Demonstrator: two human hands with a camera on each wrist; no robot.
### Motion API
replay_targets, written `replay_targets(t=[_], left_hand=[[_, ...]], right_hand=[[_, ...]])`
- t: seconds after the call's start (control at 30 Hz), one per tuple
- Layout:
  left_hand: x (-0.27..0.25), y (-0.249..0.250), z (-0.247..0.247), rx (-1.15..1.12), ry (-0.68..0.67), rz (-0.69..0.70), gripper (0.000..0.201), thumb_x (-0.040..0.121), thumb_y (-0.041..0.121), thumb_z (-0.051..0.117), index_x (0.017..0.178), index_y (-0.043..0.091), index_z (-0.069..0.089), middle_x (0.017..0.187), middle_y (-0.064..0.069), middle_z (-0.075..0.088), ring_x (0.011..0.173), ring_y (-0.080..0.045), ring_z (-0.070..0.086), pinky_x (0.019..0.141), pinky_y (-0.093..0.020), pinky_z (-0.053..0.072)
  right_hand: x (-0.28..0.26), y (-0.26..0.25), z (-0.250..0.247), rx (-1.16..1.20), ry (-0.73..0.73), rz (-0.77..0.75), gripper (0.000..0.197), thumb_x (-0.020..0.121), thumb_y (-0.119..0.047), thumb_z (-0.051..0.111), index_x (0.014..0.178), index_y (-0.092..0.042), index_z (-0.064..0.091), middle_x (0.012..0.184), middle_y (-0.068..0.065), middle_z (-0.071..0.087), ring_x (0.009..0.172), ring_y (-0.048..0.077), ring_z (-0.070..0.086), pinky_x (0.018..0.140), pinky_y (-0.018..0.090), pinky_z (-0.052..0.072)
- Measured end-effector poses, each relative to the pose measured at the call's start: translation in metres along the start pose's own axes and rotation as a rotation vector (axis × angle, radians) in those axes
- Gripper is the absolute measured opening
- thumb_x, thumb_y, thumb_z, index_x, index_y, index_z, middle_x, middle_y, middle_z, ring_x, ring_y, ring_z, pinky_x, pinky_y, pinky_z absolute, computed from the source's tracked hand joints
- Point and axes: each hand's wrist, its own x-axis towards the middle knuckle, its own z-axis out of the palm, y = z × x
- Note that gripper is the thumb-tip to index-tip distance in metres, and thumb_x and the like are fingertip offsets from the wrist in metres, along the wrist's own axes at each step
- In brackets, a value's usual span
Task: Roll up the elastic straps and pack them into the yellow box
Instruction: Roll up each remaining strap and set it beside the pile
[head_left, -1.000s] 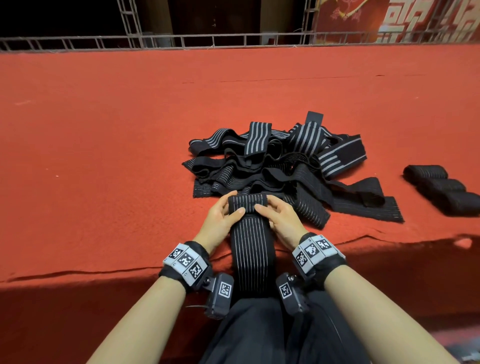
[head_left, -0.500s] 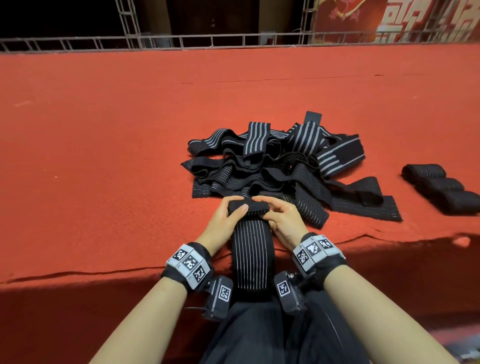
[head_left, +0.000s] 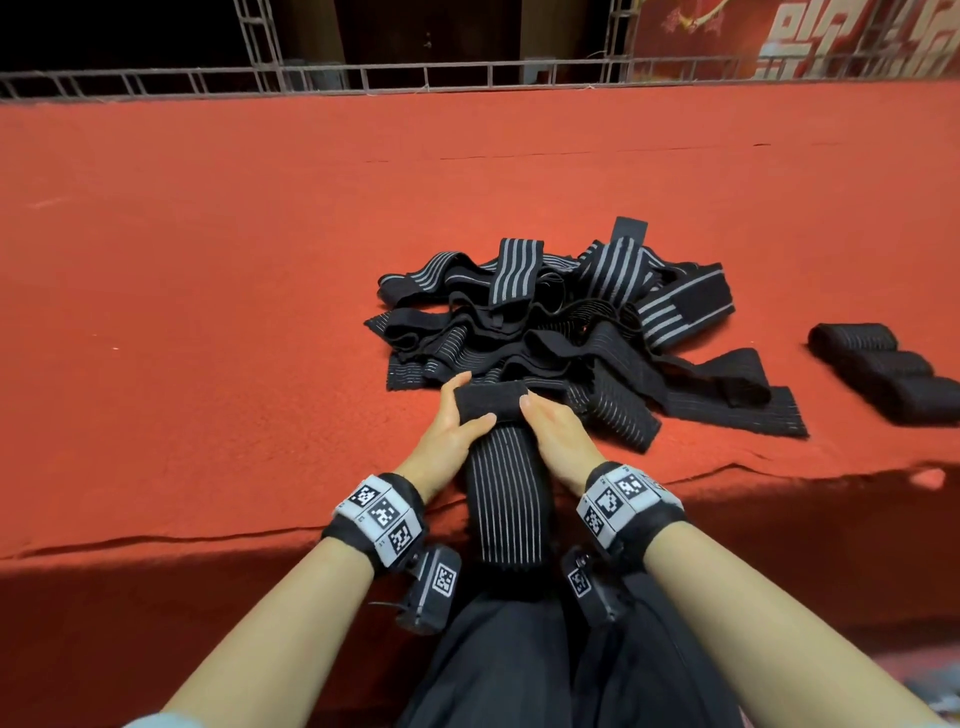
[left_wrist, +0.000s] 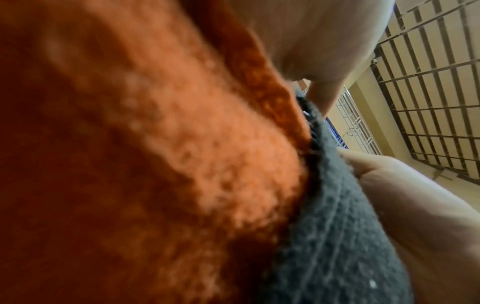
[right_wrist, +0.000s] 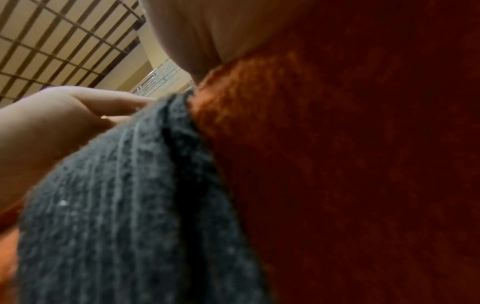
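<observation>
**Both hands on the first turn of a striped strap**

At the lower centre of the head view a long black elastic strap with thin white lengthwise stripes (head_left: 506, 499) lies flat on the red felt-covered surface (head_left: 208, 312), its near end hanging over the surface edge toward the person's dark trousers (head_left: 519, 665). Its far end is folded over into a short black roll (head_left: 491, 400). The left hand (head_left: 449, 431) grips the roll's left end — thumb lying across the top of the fold, fingers curled behind it. The right hand (head_left: 553, 431) grips the right end the same way, with one fingertip showing on top of the roll. Both hands are clamped on this one strap.

Just beyond the hands, in the middle of the frame, sits a loose tangled heap of black elastic straps with grey-white stripes (head_left: 571, 322), touching the far side of the roll. At the right edge of the frame, well apart from the heap, three finished black rolled straps (head_left: 883, 364) lie side by side in a row.

The wrist views are blurred — each shows dark ribbed strap cloth (left_wrist: 337, 236) (right_wrist: 116, 205) against red felt, with the other hand's fingers pressed on it.
</observation>
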Motion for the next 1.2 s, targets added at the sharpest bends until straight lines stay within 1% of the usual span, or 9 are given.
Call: replay_targets(t=[0.13, 0.33, 0.47, 0.67, 0.77, 0.87, 0.97, 1.07, 1.2], left_hand=[[-0.001, -0.001, -0.001, 0.027, 0.013, 0.012, 0.052, 0.095, 0.005, 0.053, 0.134, 0.03, 0.028, 0.118, 0.007, 0.055, 0.107, -0.006, 0.055, 0.092, -0.023, 0.043], [-0.001, -0.003, -0.002, 0.086, 0.077, -0.003, 0.061, 0.089, 0.004, 0.063, 0.138, 0.021, 0.03, 0.118, 0.005, 0.056, 0.107, -0.007, 0.056, 0.092, -0.022, 0.043], [0.002, -0.004, -0.002, 0.124, 0.111, 0.002, 0.037, 0.092, 0.008, 0.059, 0.127, 0.015, 0.049, 0.108, -0.005, 0.068, 0.1, -0.018, 0.066, 0.089, -0.032, 0.052], [0.001, 0.001, 0.0, 0.103, 0.075, 0.01, 0.027, 0.094, 0.016, 0.056, 0.121, 0.016, 0.051, 0.117, -0.005, 0.062, 0.109, -0.017, 0.059, 0.099, -0.035, 0.045], [-0.002, 0.003, 0.001, 0.076, 0.077, 0.043, 0.03, 0.096, 0.03, 0.055, 0.122, 0.015, 0.053, 0.117, -0.002, 0.062, 0.109, -0.011, 0.059, 0.096, -0.027, 0.046], [0.0, 0.002, 0.002, 0.057, 0.11, 0.052, 0.03, 0.097, 0.025, 0.052, 0.125, 0.013, 0.05, 0.116, -0.001, 0.061, 0.105, -0.009, 0.058, 0.09, -0.021, 0.045], [0.001, 0.002, 0.002, -0.004, 0.124, 0.025, 0.035, 0.097, 0.017, 0.051, 0.131, 0.015, 0.045, 0.118, -0.001, 0.058, 0.105, -0.011, 0.056, 0.092, -0.025, 0.045], [0.0, 0.001, 0.0, -0.062, 0.113, 0.004, 0.042, 0.097, 0.012, 0.05, 0.137, 0.015, 0.038, 0.122, -0.005, 0.055, 0.108, -0.015, 0.055, 0.098, -0.033, 0.044], [-0.003, 0.002, 0.0, -0.103, 0.091, 0.022, 0.044, 0.097, 0.007, 0.048, 0.138, 0.008, 0.035, 0.112, 0.0, 0.056, 0.101, -0.009, 0.056, 0.087, -0.021, 0.047]], right_hand=[[-0.004, -0.002, 0.0, 0.099, -0.055, 0.033, 0.045, 0.093, -0.045, 0.046, 0.13, -0.025, 0.06, 0.123, -0.005, 0.066, 0.117, 0.01, 0.059, 0.106, 0.036, 0.042], [-0.005, -0.004, -0.007, 0.411, -0.026, 0.055, 0.03, 0.092, 0.005, 0.053, 0.12, -0.006, 0.055, 0.1, 0.009, 0.069, 0.069, 0.005, 0.065, 0.057, 0.015, 0.047], [-0.004, 0.0, -0.009, 0.537, 0.02, 0.062, 0.033, 0.088, 0.01, 0.055, 0.116, -0.006, 0.056, 0.102, 0.013, 0.067, 0.092, 0.026, 0.061, 0.076, 0.032, 0.049], [-0.007, -0.003, -0.01, 0.556, 0.007, 0.03, 0.037, 0.082, 0.021, 0.051, 0.111, 0.001, 0.062, 0.087, 0.008, 0.065, 0.063, 0.005, 0.062, 0.057, 0.014, 0.048], [-0.008, -0.002, -0.008, 0.568, 0.028, 0.022, 0.039, 0.081, 0.023, 0.05, 0.109, 0.001, 0.065, 0.092, 0.01, 0.069, 0.078, 0.013, 0.066, 0.068, 0.017, 0.052], [-0.006, -0.003, -0.008, 0.597, 0.031, 0.077, 0.045, 0.085, 0.02, 0.046, 0.12, -0.002, 0.061, 0.092, 0.005, 0.07, 0.065, 0.006, 0.062, 0.062, 0.015, 0.049], [-0.001, -0.005, -0.007, 0.677, 0.051, 0.132, 0.038, 0.095, 0.008, 0.039, 0.127, -0.007, 0.053, 0.099, 0.006, 0.07, 0.077, 0.01, 0.068, 0.067, 0.021, 0.053], [0.0, -0.01, -0.006, 0.628, 0.021, 0.149, 0.022, 0.101, -0.014, 0.042, 0.104, -0.008, 0.064, 0.081, 0.0, 0.072, 0.071, 0.008, 0.066, 0.063, 0.024, 0.052], [-0.002, -0.011, -0.002, 0.401, 0.002, 0.13, 0.033, 0.103, -0.029, 0.039, 0.099, -0.018, 0.07, 0.097, 0.0, 0.073, 0.088, 0.01, 0.069, 0.072, 0.027, 0.053]])
